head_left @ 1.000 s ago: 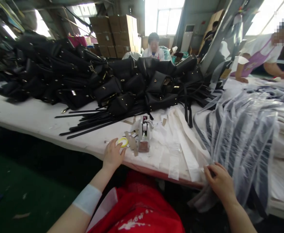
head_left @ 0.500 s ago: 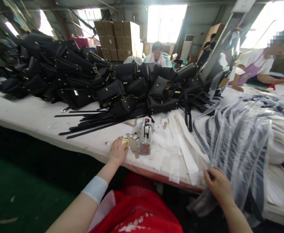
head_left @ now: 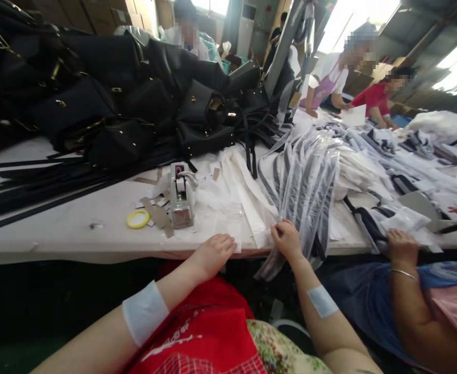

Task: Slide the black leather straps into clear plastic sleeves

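Note:
My left hand point(head_left: 214, 253) lies at the table's front edge, fingers stretched out and resting on the end of a clear plastic strip. My right hand point(head_left: 287, 240) is closed, thumb against fingers, at the lower end of a long white plastic sleeve point(head_left: 247, 200). Just beyond it hang dark straps in clear plastic sleeves point(head_left: 310, 182), drooping over the edge. A tape dispenser point(head_left: 182, 200) stands ahead of my left hand. Left of the dispenser, a yellow ring point(head_left: 138, 219) lies beside brown paper scraps point(head_left: 158, 214).
Black handbags point(head_left: 127, 98) are heaped at the back left, with long black straps point(head_left: 44, 182) before them. A metal post point(head_left: 285, 49) rises behind. At right, a co-worker's hand point(head_left: 402, 246) rests on wrapped straps; other people work across the table point(head_left: 107, 221).
My left hand has left the yellow ring and moved right to the plastic strip. The view has turned right, bringing in the neighbouring co-worker. My right hand stays at the sleeve's end.

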A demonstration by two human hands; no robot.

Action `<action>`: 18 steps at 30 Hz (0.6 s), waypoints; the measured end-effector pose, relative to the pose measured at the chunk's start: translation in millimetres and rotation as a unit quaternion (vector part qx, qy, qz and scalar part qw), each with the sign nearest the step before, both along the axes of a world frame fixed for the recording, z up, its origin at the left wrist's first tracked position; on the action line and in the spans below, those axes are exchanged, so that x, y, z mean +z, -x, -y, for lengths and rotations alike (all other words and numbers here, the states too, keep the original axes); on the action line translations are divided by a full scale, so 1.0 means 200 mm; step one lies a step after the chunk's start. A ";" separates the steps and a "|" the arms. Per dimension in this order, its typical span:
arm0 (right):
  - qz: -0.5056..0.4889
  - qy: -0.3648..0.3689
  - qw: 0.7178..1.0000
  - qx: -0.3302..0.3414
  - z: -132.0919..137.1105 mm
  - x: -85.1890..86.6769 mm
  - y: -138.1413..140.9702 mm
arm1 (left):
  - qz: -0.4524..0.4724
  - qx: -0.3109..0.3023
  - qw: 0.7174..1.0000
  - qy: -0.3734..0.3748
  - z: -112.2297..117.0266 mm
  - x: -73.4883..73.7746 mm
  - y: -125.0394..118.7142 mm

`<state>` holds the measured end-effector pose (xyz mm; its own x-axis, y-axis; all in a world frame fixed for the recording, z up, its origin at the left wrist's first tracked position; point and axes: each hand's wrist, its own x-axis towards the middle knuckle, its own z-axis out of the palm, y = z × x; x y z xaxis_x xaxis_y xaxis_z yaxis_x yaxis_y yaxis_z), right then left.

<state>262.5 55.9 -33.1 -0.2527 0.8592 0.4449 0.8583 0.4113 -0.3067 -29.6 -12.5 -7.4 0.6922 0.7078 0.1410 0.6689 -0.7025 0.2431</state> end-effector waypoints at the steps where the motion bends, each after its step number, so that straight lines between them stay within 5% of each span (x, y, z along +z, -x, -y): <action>1: -0.004 0.000 1.000 0.001 0.00 0.00 0.00 | -0.006 -0.006 1.000 0.003 -0.01 -0.01 -0.03; 11: -0.071 0.023 0.997 0.001 0.07 0.10 0.07 | -0.010 0.049 0.999 -0.001 0.06 -0.02 0.02; 18: -0.089 0.183 0.957 0.208 0.26 0.33 0.36 | 0.211 0.134 0.965 0.080 0.13 0.14 0.03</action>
